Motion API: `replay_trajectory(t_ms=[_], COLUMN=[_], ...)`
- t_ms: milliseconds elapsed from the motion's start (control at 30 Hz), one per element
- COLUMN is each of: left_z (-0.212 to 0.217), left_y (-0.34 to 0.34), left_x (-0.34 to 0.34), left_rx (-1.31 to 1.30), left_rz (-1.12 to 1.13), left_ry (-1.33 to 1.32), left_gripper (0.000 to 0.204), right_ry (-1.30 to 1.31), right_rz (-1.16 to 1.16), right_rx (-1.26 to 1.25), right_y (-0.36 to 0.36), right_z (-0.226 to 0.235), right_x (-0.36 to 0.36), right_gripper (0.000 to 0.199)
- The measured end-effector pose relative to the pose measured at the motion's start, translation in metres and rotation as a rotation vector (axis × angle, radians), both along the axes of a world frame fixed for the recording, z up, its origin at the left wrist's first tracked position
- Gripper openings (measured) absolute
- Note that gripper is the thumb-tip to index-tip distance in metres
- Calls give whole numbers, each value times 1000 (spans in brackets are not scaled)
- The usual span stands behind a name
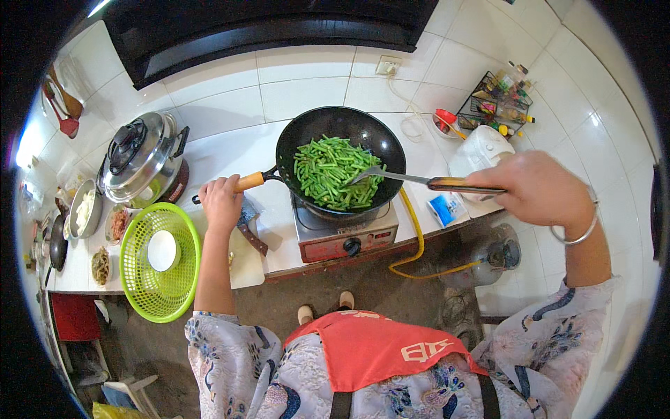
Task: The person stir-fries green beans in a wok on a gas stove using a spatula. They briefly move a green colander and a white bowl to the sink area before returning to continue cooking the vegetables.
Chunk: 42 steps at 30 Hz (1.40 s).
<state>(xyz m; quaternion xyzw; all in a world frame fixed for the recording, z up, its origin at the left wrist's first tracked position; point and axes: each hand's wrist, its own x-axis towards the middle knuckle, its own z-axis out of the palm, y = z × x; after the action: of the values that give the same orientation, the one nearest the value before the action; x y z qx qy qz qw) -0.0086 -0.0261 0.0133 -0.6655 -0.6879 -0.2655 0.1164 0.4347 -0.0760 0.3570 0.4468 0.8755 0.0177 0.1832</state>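
A black wok [289,143] sits on a gas stove [317,234] in the middle of the counter. Cut green beans [331,171] lie heaped in it. My left hand [222,202] is wrapped round the wok's wooden handle [250,183]. In my right hand [534,185] I grip the long handle of a metal spatula [408,177], whose blade rests among the beans at the wok's right side. Beside my left wrist, a cleaver [250,230] with a brown handle lies on a pale cutting board [246,269], partly hidden by my forearm.
A green plastic basket [150,297] holding a white bowl [163,251] stands left, before a lidded steel pot [150,150]. A yellow gas hose [421,237] runs down to a gas cylinder [492,262]. A bottle rack [488,101] and a blue-white packet [447,208] are right.
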Motion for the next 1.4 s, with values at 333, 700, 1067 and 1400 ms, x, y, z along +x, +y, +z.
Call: replay_trajectory(t_ms=[333, 700, 1067, 1400], left_z=[-2, -3, 2, 3], left_y=[7, -7, -3, -1], left_x=[3, -8, -3, 0], left_rx=[-33, -2, -16, -28], left_rz=[-25, 6, -5, -5], left_ry=[-3, 11, 1, -25], left_gripper=[39, 40, 36, 36], right_ry=[-96, -36, 384, 392], right_rz=[38, -315, -417, -519], right_rx=[71, -129, -576, -445], right_y=[25, 87, 130, 181], right_z=[-88, -22, -97, -69], right_x=[-48, -18, 24, 53], right_gripper=[19, 35, 54, 53])
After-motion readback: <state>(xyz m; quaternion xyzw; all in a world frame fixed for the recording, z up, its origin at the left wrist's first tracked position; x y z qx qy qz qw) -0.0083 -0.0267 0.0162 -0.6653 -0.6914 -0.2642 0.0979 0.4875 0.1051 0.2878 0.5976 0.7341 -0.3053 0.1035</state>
